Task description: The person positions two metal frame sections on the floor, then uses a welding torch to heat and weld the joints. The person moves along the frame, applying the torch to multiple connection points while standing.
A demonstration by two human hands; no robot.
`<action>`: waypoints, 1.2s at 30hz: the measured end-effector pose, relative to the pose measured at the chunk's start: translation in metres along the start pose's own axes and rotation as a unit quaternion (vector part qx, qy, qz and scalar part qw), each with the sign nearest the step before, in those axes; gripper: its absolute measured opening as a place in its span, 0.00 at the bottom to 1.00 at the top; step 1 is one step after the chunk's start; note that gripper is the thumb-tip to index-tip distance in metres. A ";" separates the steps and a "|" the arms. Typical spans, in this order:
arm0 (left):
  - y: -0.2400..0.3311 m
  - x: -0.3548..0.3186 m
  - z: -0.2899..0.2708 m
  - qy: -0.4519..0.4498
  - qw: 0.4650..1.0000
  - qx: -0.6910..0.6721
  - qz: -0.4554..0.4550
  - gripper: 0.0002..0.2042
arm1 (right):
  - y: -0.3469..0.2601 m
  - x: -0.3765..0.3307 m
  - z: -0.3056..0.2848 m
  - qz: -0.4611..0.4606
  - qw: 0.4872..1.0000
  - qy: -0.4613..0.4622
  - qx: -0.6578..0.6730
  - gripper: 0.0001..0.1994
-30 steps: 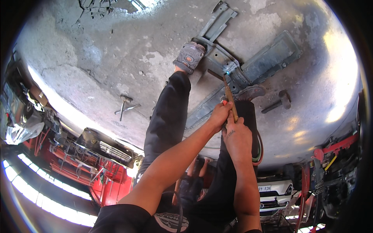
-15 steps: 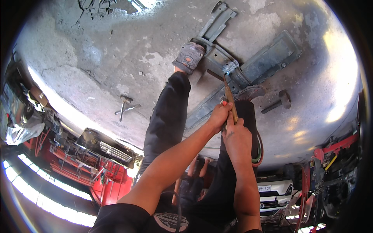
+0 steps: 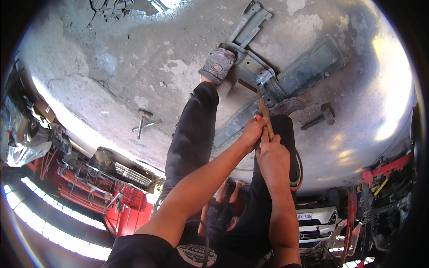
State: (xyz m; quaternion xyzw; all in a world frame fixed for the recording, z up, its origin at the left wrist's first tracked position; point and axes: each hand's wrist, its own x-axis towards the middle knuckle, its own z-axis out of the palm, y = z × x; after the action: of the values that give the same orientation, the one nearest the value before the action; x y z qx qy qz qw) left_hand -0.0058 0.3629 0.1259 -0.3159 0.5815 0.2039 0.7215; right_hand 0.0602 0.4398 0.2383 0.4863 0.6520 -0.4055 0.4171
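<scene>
Hands, left [image 3: 251, 132] and right [image 3: 271, 156], clamp together around torch [image 3: 263, 111], long axis pointing away toward bracket [image 3: 254, 71].

Concrete floor [image 3: 134, 58] under metal brackets [image 3: 286, 71], hammer [image 3: 318, 118].

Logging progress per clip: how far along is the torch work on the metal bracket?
Done: cannot tell, no finished cut shows. In hand: left hand and right hand hold the torch, its tip at the metal bracket, one shoe pinning it. Left: the bracket remains in one piece.
</scene>
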 end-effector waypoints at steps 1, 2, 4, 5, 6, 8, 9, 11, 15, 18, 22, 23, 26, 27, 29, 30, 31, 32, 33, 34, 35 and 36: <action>0.000 0.000 -0.001 0.001 1.000 -0.002 0.001 0.17 | 0.000 0.001 0.000 -0.002 1.000 -0.001 0.004 0.30; 0.000 0.001 -0.002 0.002 1.000 -0.003 0.002 0.17 | -0.001 0.001 0.000 -0.004 1.000 -0.001 0.007 0.30; 0.000 0.001 -0.001 0.003 1.000 -0.006 0.000 0.17 | -0.001 0.002 -0.001 -0.004 1.000 -0.005 0.005 0.30; 0.000 0.000 0.000 0.004 1.000 -0.007 -0.002 0.17 | 0.000 0.002 -0.002 -0.004 1.000 -0.007 0.003 0.30; -0.001 0.001 -0.001 0.005 1.000 -0.007 -0.002 0.17 | 0.000 0.002 -0.002 -0.005 1.000 -0.008 0.004 0.30; -0.001 0.002 -0.001 0.005 1.000 -0.007 -0.004 0.17 | 0.000 0.002 -0.003 -0.007 1.000 -0.008 0.005 0.30; -0.002 0.002 -0.001 0.005 1.000 -0.006 -0.005 0.17 | 0.000 0.002 -0.003 -0.006 1.000 -0.007 0.004 0.30; -0.003 0.003 -0.001 0.003 1.000 -0.008 -0.003 0.17 | 0.000 0.002 -0.003 -0.005 1.000 -0.006 0.002 0.30; -0.003 0.004 0.000 0.005 1.000 -0.013 -0.004 0.17 | 0.002 0.003 -0.004 -0.006 1.000 -0.006 0.008 0.30; -0.002 0.003 0.002 0.006 1.000 -0.008 -0.004 0.16 | 0.002 0.002 -0.005 -0.006 1.000 -0.005 0.010 0.30; 0.003 -0.002 0.008 0.006 1.000 -0.006 0.009 0.15 | 0.005 0.000 -0.008 -0.002 1.000 -0.004 0.008 0.30; 0.005 -0.004 0.010 0.006 1.000 -0.004 0.010 0.14 | 0.006 -0.001 -0.007 -0.001 1.000 -0.005 0.007 0.30; 0.005 -0.006 0.012 -0.004 1.000 -0.005 0.004 0.14 | 0.009 -0.001 -0.008 0.001 1.000 -0.003 0.002 0.30; 0.005 -0.005 0.012 -0.007 1.000 -0.005 0.002 0.13 | 0.009 -0.001 -0.009 -0.001 1.000 -0.004 0.004 0.30; 0.005 -0.004 0.014 -0.004 1.000 -0.011 0.003 0.13 | 0.011 -0.002 -0.011 -0.005 1.000 -0.007 0.007 0.30; 0.005 -0.005 0.016 -0.003 1.000 -0.016 0.002 0.13 | 0.012 -0.002 -0.012 -0.008 1.000 -0.004 0.007 0.30; 0.006 -0.006 0.017 -0.007 1.000 -0.008 -0.003 0.14 | 0.013 -0.002 -0.014 -0.012 1.000 -0.001 0.007 0.30; 0.007 -0.006 0.016 -0.011 1.000 -0.001 -0.009 0.15 | 0.014 -0.002 -0.015 -0.016 1.000 0.002 0.007 0.30; 0.008 -0.007 0.016 -0.014 1.000 0.008 -0.014 0.16 | 0.016 -0.002 -0.015 -0.016 1.000 0.001 0.010 0.30; 0.008 -0.006 0.016 -0.016 1.000 0.005 -0.013 0.16 | 0.018 -0.001 -0.015 -0.017 1.000 -0.001 0.012 0.30; 0.007 -0.006 0.017 -0.019 1.000 0.003 -0.013 0.16 | 0.019 -0.001 -0.014 -0.017 1.000 -0.003 0.015 0.30; 0.006 -0.005 0.018 -0.022 1.000 -0.002 -0.012 0.16 | 0.021 0.000 -0.015 -0.019 1.000 -0.004 0.013 0.30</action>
State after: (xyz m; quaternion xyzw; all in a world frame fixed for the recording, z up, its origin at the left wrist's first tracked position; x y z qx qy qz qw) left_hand 0.0016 0.3804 0.1316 -0.3194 0.5615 0.2033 0.7358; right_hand 0.0786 0.4579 0.2407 0.4774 0.6541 -0.4241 0.4054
